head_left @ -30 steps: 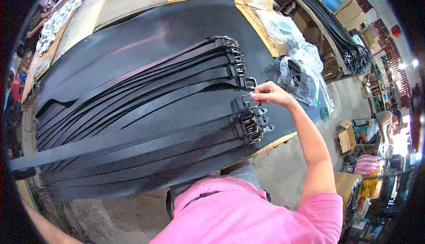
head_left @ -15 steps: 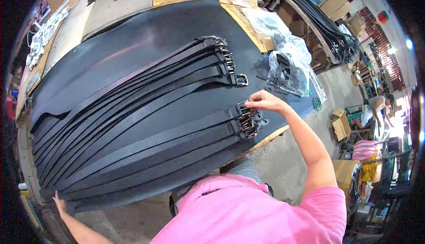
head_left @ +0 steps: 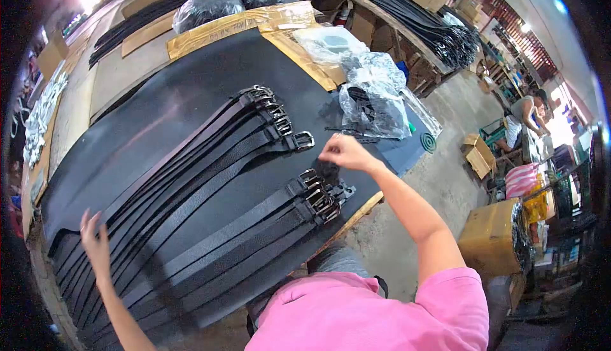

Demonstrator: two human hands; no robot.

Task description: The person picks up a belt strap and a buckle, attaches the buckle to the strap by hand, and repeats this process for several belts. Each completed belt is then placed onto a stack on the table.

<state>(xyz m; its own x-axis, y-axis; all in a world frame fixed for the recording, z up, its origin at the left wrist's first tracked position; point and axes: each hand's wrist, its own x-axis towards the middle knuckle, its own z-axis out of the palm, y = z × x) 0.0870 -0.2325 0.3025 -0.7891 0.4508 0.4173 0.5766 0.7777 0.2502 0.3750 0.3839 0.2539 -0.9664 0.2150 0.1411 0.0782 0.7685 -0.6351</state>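
Note:
Two groups of black belts lie side by side on a dark table sheet. The far group (head_left: 203, 141) fans out, its metal buckles (head_left: 270, 109) at the right end and one buckle (head_left: 304, 140) sticking out past the others. In the near group (head_left: 235, 233), the belts lie closer together with stacked buckles (head_left: 323, 198). My right hand (head_left: 349, 154) is just above these near buckles, thumb and fingers pinched; whatever may be between them is hidden. Over the left ends of the belts is my left hand (head_left: 95, 246), fingers apart, holding nothing.
Clear plastic bags (head_left: 375, 99) with dark contents lie at the table's right side, near a green coil (head_left: 428, 141). Taped cardboard (head_left: 242, 23) borders the far edge. More black straps (head_left: 407, 14) cover another table behind. A person (head_left: 525, 122) sits at the right, beyond a carton (head_left: 478, 155).
My right hand has come off the near buckles and lifted slightly. My left hand has moved from the near left corner up over the belts. The view has shifted.

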